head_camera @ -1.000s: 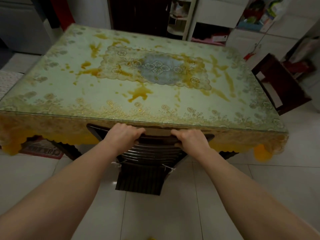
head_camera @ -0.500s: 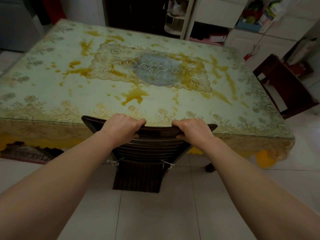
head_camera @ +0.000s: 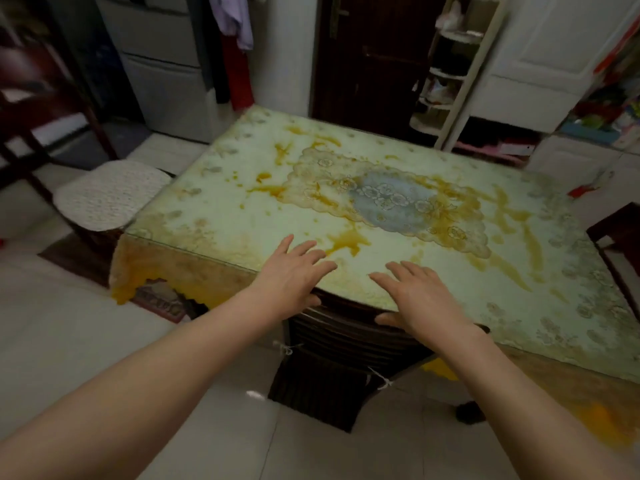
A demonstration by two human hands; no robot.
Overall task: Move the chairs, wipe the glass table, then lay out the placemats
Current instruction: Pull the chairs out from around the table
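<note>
The glass table (head_camera: pixel 242 216) lies ahead, a pale floral cloth with yellow stains showing under its top. A dark wooden chair (head_camera: pixel 346 341) stands at the near edge, its slatted back toward me. My left hand (head_camera: pixel 294 271) hovers over the chair's top rail with fingers spread, holding nothing. My right hand (head_camera: pixel 419 296) is likewise open, its thumb close to the rail; I cannot tell whether it touches. A second chair with a white woven cushion (head_camera: pixel 104 195) stands at the table's left side. A third dark chair (head_camera: pixel 620 237) shows at the right edge.
A grey fridge (head_camera: pixel 162 64) and hanging clothes (head_camera: pixel 232 26) stand behind on the left. A dark door (head_camera: pixel 367 57) and a white corner shelf (head_camera: pixel 450 74) are behind the table. A patterned mat (head_camera: pixel 159 303) lies on the white tiled floor under the table.
Both hands have let go of the chair's top rail and opened above it. The view has swung to the left, bringing the cushioned chair and the fridge into sight.
</note>
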